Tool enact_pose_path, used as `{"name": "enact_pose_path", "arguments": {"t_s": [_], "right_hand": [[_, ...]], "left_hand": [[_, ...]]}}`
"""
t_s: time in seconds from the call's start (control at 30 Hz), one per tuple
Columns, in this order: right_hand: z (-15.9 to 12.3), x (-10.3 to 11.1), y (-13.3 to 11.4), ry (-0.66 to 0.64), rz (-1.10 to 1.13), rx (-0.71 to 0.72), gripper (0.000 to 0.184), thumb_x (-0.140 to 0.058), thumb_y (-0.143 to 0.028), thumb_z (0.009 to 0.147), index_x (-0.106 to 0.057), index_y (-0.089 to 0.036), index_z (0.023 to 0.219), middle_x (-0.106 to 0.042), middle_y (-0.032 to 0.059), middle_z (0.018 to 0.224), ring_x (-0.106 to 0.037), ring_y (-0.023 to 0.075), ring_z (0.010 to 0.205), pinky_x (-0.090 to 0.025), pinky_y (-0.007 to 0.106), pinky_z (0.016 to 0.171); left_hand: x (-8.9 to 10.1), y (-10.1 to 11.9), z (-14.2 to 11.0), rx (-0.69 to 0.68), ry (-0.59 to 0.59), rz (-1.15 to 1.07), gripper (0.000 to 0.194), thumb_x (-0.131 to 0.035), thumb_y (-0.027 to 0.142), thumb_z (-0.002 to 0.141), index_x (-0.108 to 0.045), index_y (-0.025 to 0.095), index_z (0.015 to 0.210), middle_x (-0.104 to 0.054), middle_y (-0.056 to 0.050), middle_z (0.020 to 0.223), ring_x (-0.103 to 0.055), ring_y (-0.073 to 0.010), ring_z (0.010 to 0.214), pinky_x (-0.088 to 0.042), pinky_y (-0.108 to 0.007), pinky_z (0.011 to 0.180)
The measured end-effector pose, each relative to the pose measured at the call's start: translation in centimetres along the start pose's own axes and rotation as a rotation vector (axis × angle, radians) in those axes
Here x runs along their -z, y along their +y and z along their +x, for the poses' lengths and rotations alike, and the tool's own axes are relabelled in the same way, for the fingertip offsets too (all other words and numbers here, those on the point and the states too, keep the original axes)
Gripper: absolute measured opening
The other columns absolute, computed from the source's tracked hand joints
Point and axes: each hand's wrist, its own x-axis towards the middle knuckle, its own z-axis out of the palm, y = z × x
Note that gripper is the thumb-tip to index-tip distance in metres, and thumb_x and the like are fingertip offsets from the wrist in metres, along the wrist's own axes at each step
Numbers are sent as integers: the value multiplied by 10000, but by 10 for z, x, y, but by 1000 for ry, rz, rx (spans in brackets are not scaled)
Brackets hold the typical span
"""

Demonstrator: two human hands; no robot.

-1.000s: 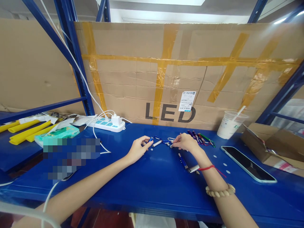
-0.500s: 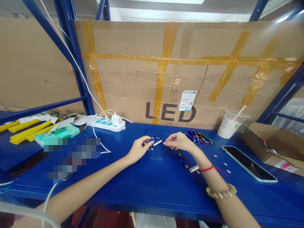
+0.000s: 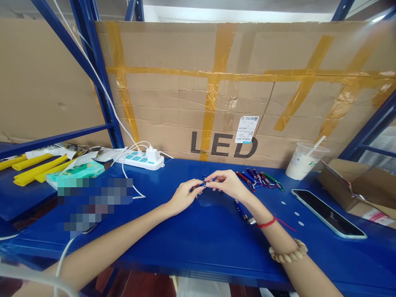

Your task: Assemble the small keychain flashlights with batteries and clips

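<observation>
My left hand [image 3: 184, 196] and my right hand [image 3: 226, 183] meet over the middle of the blue shelf top [image 3: 192, 243]. Between their pinched fingertips is a small blue keychain flashlight [image 3: 202, 184] with a silver part and a clip; each hand grips one end. A bunch of coloured keychain flashlights [image 3: 259, 180] lies just right of my right hand. Another blue one with a silver end [image 3: 244, 211] lies by my right wrist, which wears a red string and a bead bracelet.
A taped cardboard sheet marked LED [image 3: 222, 145] stands behind. A white power strip [image 3: 144, 159] with cables is back left; a tissue pack [image 3: 76, 171] and yellow tubes [image 3: 37, 169] lie left. A plastic cup [image 3: 305, 161], phone [image 3: 328, 212] and open carton [image 3: 361, 189] are right.
My right hand has moved left from the loose pieces on the shelf to meet my left hand, and both now pinch the small flashlight together. The view tipped slightly.
</observation>
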Motion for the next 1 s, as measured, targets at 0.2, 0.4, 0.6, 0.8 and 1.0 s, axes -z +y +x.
{"name": "enact_pose_path", "arguments": {"t_s": [0.2,0.4,0.6,0.8,1.0], "right_hand": [[-3,1,-4,28,-15,-21,746,-578,-590,704,-561,28,1122,-476,89,876,-468,-40,638,-344,-34,501],[0,-3,0,-23,37,-53,864,-609,-626,650,-519,41,1191,-469,111,902,-458,-44,631,-330,-35,515],[0,-5,3,-12,25,-86,849,-631,-666,586,-587,52,1035,-475,105,849,-450,-36,614,-342,-16,507],[1,-9,9,47,-49,-76,766,-636,-655,620,-631,24,974,-479,89,861,-445,-44,612,-366,-12,538],[1,-14,15,116,-187,-136,498,-627,-476,745,-651,-18,938,-486,56,839,-446,-63,625,-307,-45,518]], "left_hand": [[1,-1,-1,-66,18,61,299,-384,370,884,-598,190,992,-626,-27,964,-575,-144,843,-423,-235,770],[1,-1,-5,-59,-28,117,308,-315,380,906,-550,202,995,-633,-15,917,-584,-143,809,-405,-235,765],[2,-3,-8,-105,-81,153,277,-306,360,913,-530,206,970,-611,-14,905,-557,-134,772,-376,-219,701],[2,-10,-7,-105,-93,140,266,-312,369,906,-510,191,918,-579,-12,808,-515,-126,686,-364,-219,668],[2,-13,-6,-85,-117,169,280,-306,378,901,-515,193,910,-573,-17,776,-510,-132,658,-363,-223,641]]}}
